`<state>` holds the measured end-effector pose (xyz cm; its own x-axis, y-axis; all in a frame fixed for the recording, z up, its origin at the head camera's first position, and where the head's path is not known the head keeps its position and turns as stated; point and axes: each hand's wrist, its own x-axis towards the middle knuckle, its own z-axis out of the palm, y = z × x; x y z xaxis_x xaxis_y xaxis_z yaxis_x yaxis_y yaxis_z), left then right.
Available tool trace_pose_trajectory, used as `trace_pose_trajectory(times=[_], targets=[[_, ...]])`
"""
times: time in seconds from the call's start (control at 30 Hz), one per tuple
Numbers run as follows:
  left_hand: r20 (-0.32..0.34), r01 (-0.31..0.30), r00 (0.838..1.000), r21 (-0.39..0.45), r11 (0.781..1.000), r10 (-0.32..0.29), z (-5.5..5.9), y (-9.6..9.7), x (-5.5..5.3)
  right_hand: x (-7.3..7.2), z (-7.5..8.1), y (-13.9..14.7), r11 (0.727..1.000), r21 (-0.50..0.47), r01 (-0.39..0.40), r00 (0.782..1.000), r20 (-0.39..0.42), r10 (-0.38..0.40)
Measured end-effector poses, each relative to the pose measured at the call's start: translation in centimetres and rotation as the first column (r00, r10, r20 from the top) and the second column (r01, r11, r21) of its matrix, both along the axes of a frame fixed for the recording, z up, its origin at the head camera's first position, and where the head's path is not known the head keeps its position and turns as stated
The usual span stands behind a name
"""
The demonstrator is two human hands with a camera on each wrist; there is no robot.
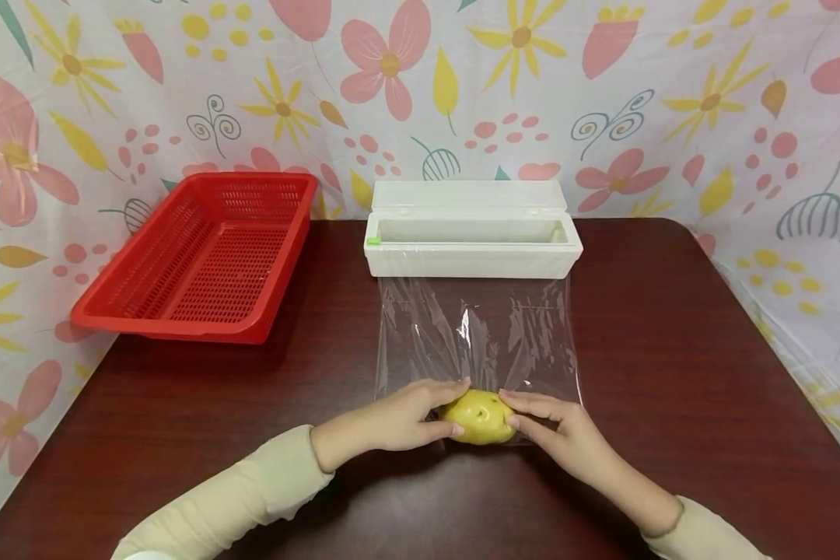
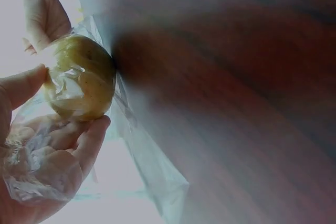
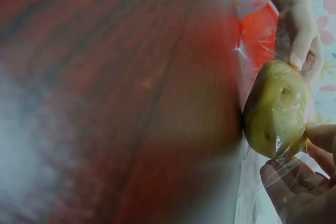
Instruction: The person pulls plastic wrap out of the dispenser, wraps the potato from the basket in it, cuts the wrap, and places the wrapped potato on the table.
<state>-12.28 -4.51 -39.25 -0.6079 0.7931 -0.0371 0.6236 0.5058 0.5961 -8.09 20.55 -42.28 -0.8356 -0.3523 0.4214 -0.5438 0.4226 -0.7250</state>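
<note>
A yellow potato (image 1: 481, 418) lies near the table's front edge, with clear plastic wrap (image 1: 427, 334) stretched from the dispenser down to it. Glossy film clings over part of the potato's skin in both wrist views. My left hand (image 1: 406, 418) holds the potato's left end between thumb and fingers. From the other side, my right hand (image 1: 574, 439) grips the right end in the same way. Loose, crumpled film lies over the left fingers in the left wrist view. Beneath the potato, the film's near edge is mostly hidden.
Behind the hands stands a white wrap dispenser (image 1: 472, 262), its lid raised and a green slider (image 1: 373, 241) at its left end. A red perforated basket (image 1: 269, 299) sits at the table's back left. Flowered cloth (image 1: 455, 101) hangs behind the dark wooden table (image 1: 672, 350).
</note>
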Motion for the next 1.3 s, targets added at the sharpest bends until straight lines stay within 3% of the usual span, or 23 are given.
trace_pose_trajectory(times=[0.2,0.5,0.67,0.87,1.0,1.07,1.17,1.3], targets=[[0.065,-0.044,0.997,0.004,0.999,0.043,-0.1,0.1,-0.4,-0.7,0.3,0.1,1.000,0.008,-0.009,0.995,0.103,0.009],[0.137,-0.111,0.986,0.078,0.991,0.099,-0.4,0.2,-1.1,-1.4,0.7,0.1,1.000,-0.014,0.022,0.956,0.293,-0.017],[0.145,-0.134,0.982,0.109,0.985,0.118,-0.4,0.4,-1.5,-2.0,0.7,-0.3,0.998,-0.043,0.037,0.958,0.285,-0.024],[0.162,-0.154,0.978,0.132,0.979,0.132,-0.4,0.4,-1.6,-2.4,0.4,-0.8,0.996,-0.079,0.037,0.988,0.154,-0.024],[0.133,-0.134,0.985,0.155,0.979,0.114,-0.6,0.5,-1.3,-2.4,0.1,-1.2,0.996,-0.073,0.060,0.998,0.001,-0.060],[0.084,-0.109,0.992,0.154,0.982,0.097,-0.6,0.6,-1.2,-2.6,-0.2,-1.4,0.994,-0.103,0.025,0.993,-0.114,-0.037],[0.015,-0.095,0.995,0.128,0.987,0.094,-0.5,0.7,-1.1,-3.0,-0.6,-1.6,0.992,-0.121,-0.025,0.967,-0.253,-0.006],[-0.013,-0.126,0.992,0.111,0.986,0.128,-0.5,0.7,-1.0,-3.3,-0.8,-1.6,0.995,-0.094,-0.033,0.943,-0.334,0.000]])
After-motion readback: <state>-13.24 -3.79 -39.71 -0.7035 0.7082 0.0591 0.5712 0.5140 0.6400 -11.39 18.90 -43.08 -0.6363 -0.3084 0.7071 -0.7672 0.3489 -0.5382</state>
